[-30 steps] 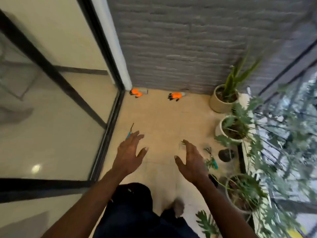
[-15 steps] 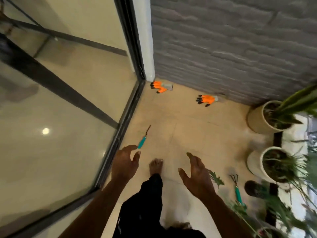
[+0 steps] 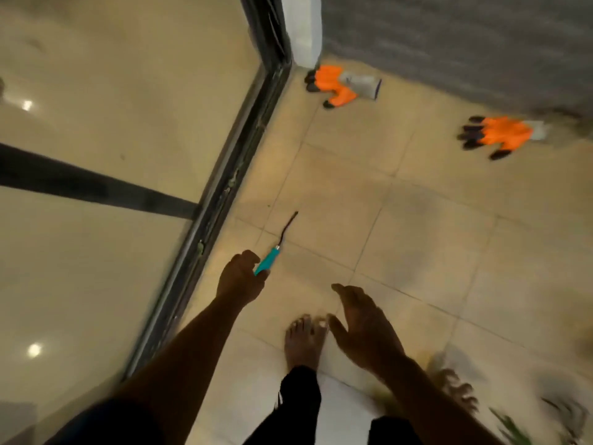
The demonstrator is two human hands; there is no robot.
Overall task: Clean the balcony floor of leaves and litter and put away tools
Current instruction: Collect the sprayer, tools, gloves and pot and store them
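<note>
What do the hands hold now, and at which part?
The left hand grips the small garden tool at the end of its teal handle; the right hand holds nothing.

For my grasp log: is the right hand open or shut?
Open: the right hand shows straight, spread fingers and holds nothing.

A glass door (image 3: 112, 123) on a dark track (image 3: 224, 194) meets a grey wall (image 3: 449, 36) at a white post (image 3: 303, 30).
</note>
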